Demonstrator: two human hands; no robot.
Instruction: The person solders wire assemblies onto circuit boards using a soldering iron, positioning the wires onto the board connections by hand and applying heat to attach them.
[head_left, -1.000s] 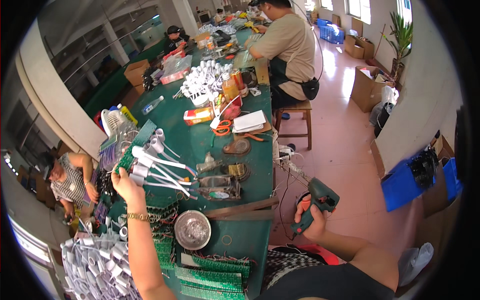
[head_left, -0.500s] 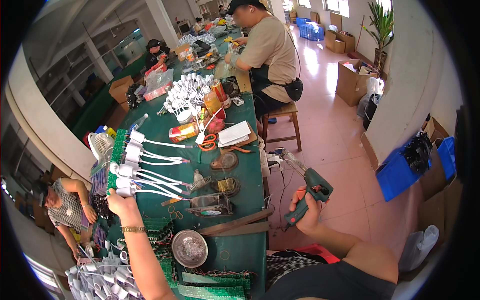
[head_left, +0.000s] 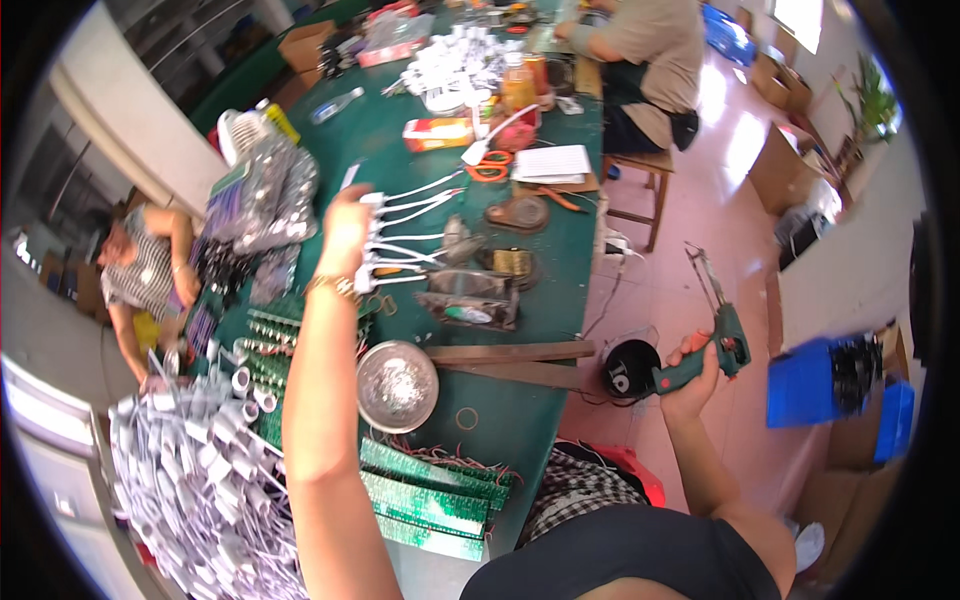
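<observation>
with our left hand [head_left: 347,228] we pinch a row of white sockets [head_left: 374,245] above the surface [head_left: 510,425], nearer its left edge than its right, white cables [head_left: 415,237] pointing toward the right edge. our right hand [head_left: 694,385] wraps round a green soldering gun [head_left: 732,340], out past that edge. green circuit boards [head_left: 430,495] lie toward the near edge, a metal bowl [head_left: 398,385] just beyond.

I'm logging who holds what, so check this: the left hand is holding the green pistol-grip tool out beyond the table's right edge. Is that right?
Not quite: the right hand is holding the green pistol-grip tool out beyond the table's right edge, as the head view shows.
</observation>
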